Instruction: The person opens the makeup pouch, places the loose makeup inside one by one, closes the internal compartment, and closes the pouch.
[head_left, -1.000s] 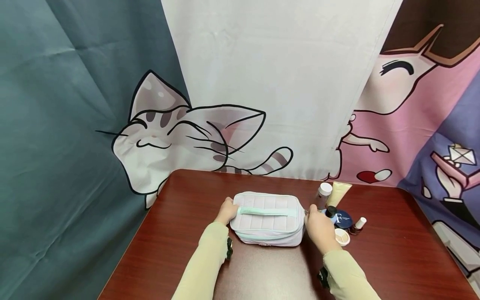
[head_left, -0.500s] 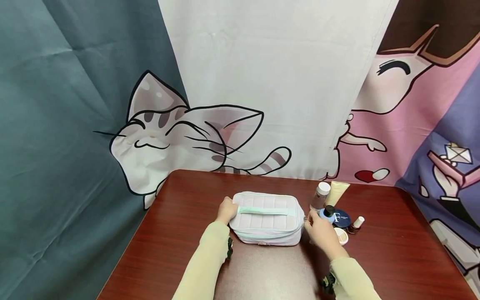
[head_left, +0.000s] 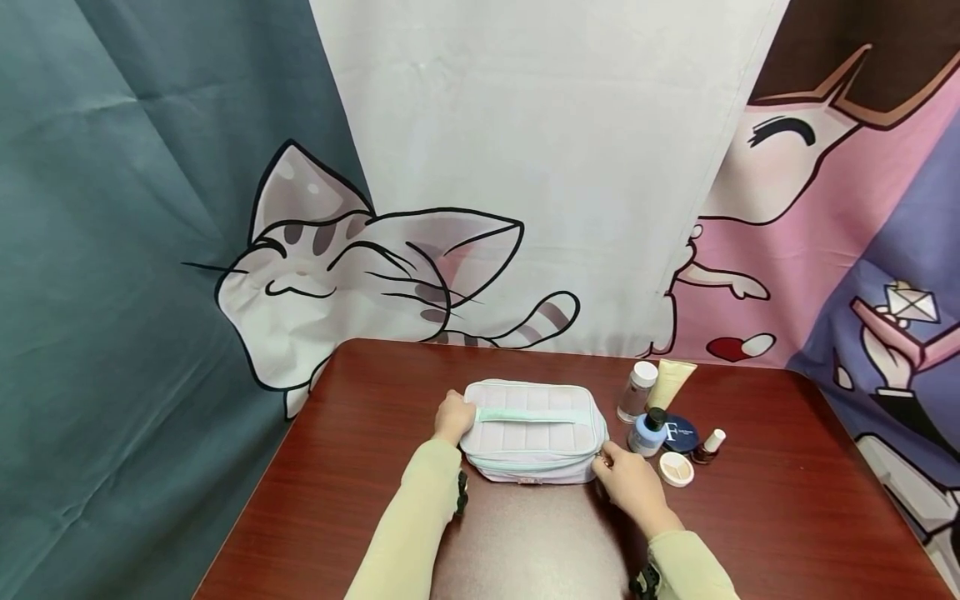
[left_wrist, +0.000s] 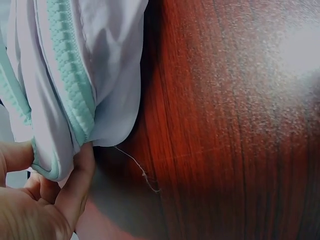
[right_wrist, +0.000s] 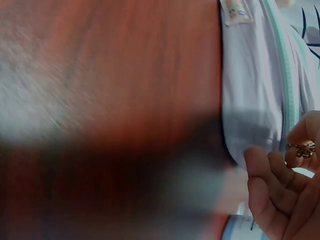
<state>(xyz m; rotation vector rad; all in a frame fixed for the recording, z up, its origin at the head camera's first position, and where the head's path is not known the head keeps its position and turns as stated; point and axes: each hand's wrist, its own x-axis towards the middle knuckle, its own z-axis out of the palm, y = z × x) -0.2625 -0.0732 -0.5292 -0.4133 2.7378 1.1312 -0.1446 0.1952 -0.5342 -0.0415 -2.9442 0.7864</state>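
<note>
- Cartoon-printed curtain (head_left: 540,150) hangs ahead of your hands, beyond the table's far edge.
- Reddish-brown table (head_left: 315,492), wood-grained and glossy, spreads under both your hands.
- Pale lilac quilted bag (head_left: 536,446), mint strap (head_left: 532,415) on top, sits on the table between your hands.
- Your left hand (head_left: 454,417) grips the bag's left end, thumb and fingers bent round its edge.
- Your right hand (head_left: 633,483), at the bag's front right corner, pinches a metal zip pull (right_wrist: 304,149) between thumb and forefinger, other fingers loosely curled.
- Beyond your right hand, a cream tube (head_left: 670,385) stands beside a white-capped clear bottle (head_left: 636,395).
- Nearer that hand are a black-capped blue bottle (head_left: 647,434) and a dark blue compact (head_left: 682,435).
- Just right of it lies a round pot (head_left: 677,470); farther right, a white-capped nail-polish bottle (head_left: 707,448).
- Near your left fingers, a loose thread (left_wrist: 142,172) trails from the bag's edge.
</note>
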